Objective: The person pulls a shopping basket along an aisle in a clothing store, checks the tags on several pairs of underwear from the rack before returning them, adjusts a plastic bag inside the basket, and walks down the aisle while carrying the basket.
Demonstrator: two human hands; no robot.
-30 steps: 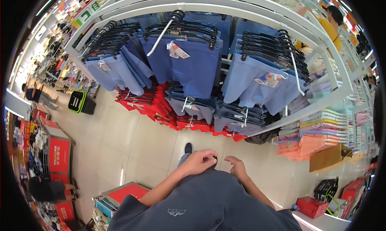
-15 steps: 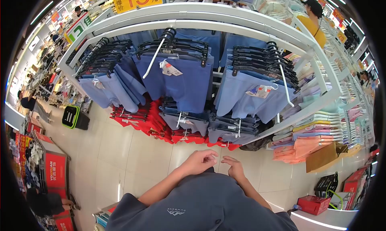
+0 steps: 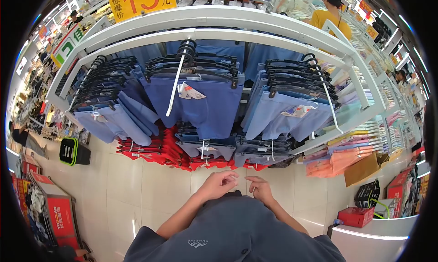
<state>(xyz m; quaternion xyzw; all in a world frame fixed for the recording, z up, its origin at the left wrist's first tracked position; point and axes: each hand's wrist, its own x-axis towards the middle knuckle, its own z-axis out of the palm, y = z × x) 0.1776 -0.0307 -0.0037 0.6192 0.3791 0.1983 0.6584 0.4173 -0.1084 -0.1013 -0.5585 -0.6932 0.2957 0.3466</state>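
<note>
My left hand (image 3: pixel 218 184) is held in front of my body with its fingers loosely curved and nothing visible in it. Close beside it, my right hand (image 3: pixel 260 188) has its fingers partly stretched out and also holds nothing I can see. The two hands are apart. Ahead of them, low on the rack, hang grey-blue shorts (image 3: pixel 207 149) and red garments (image 3: pixel 166 149). Above these are dark blue shorts (image 3: pixel 196 100) with a white tag (image 3: pixel 191 91), and light blue shorts (image 3: pixel 292 111) on black hangers (image 3: pixel 289 72). Neither hand touches the clothes.
A white metal rack (image 3: pixel 205 21) with projecting hanging arms (image 3: pixel 175 91) spans the front. Folded, pastel-coloured clothes (image 3: pixel 346 148) and a cardboard box (image 3: pixel 365 168) stand to the right. A black-and-green basket (image 3: pixel 73 151) is on the left floor. A person in yellow (image 3: pixel 331 18) stands behind the rack.
My view has shifted slightly, so the rack appears a little larger and lower. Both hands stay in front of my body, almost in the same pose. The person in yellow appears farther left.
</note>
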